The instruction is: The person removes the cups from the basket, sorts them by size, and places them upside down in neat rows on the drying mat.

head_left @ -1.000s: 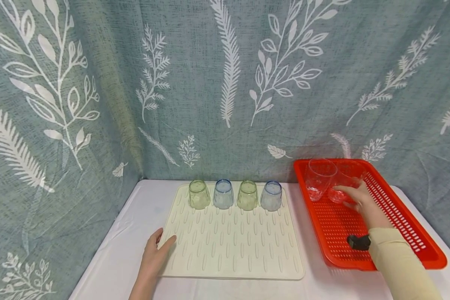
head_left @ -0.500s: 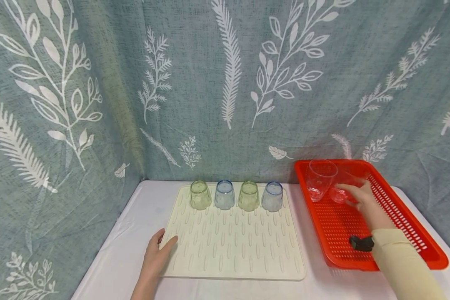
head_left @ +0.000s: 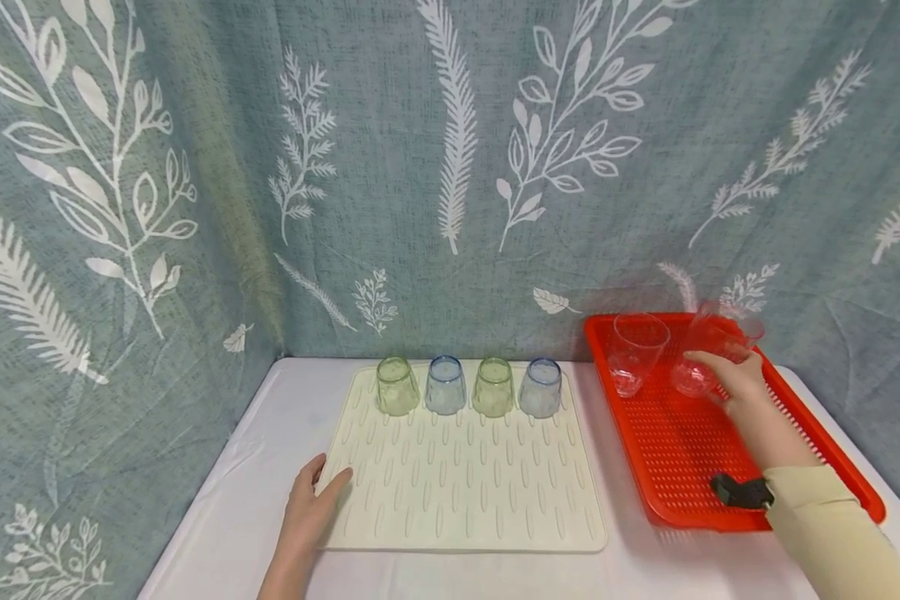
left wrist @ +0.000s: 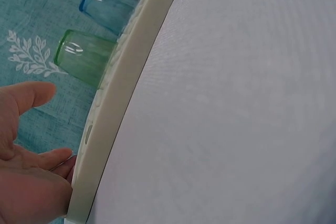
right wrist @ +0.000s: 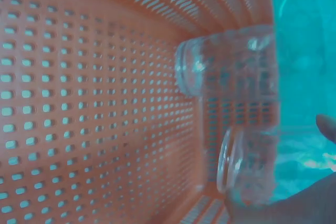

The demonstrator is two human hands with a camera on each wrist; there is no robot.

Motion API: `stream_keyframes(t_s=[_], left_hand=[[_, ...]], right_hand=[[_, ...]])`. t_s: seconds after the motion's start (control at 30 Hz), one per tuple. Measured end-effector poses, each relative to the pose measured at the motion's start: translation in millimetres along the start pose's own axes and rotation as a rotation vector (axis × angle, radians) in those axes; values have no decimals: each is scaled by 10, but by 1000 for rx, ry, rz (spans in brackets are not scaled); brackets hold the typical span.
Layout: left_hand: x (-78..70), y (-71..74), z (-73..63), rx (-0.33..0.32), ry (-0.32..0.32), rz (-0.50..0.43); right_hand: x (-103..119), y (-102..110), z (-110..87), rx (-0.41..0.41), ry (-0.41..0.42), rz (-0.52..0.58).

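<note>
My right hand [head_left: 746,387] grips a clear drinking glass [head_left: 693,375] from its right side. That glass is tilted, mouth to the upper right, over the back of the red basket [head_left: 630,454]. Left of it another clear glass [head_left: 630,371] stands in the basket, mouth up; the right wrist view also shows this second glass [right wrist: 226,64]. My left hand [head_left: 309,504] is at the left edge of the cream drying mat [head_left: 457,483], thumb apart from the fingers. In the left wrist view some fingertips are hidden behind the mat's edge [left wrist: 113,98].
Along the mat's back edge several upside-down glasses form a row: green [head_left: 397,387], blue [head_left: 446,387], green [head_left: 493,390] and blue [head_left: 541,390]. A white cloth [head_left: 258,467] covers the table. Behind it hangs a patterned curtain [head_left: 390,167].
The right hand has moved slightly right and up, raising the gripped glass and tilting its mouth to the right. The left hand stays at the mat's edge.
</note>
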State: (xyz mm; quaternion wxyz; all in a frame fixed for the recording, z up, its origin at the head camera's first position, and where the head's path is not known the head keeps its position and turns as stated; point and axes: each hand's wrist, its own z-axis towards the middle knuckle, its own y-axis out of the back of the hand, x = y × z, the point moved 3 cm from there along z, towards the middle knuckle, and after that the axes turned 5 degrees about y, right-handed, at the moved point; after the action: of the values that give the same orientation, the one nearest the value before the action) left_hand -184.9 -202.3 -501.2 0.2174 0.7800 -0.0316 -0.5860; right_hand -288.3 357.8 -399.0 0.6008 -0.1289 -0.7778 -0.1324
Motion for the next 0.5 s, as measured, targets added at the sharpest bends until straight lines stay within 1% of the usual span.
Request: stream_keyframes(t_s=[0.1, 0.2, 0.33, 0.5], left_hand=[[-2, 5, 1, 7, -6, -10], [-7, 9, 2, 3, -14, -12], [-8, 6, 4, -1, -12, -1], [5, -1, 6, 4, -6, 7]], right_hand=[[70, -14, -89, -38, 53, 37], [137, -29, -201, -63, 99, 43], [205, -66, -388, -63, 144, 42], [229, -141, -629, -47, 204, 149]])
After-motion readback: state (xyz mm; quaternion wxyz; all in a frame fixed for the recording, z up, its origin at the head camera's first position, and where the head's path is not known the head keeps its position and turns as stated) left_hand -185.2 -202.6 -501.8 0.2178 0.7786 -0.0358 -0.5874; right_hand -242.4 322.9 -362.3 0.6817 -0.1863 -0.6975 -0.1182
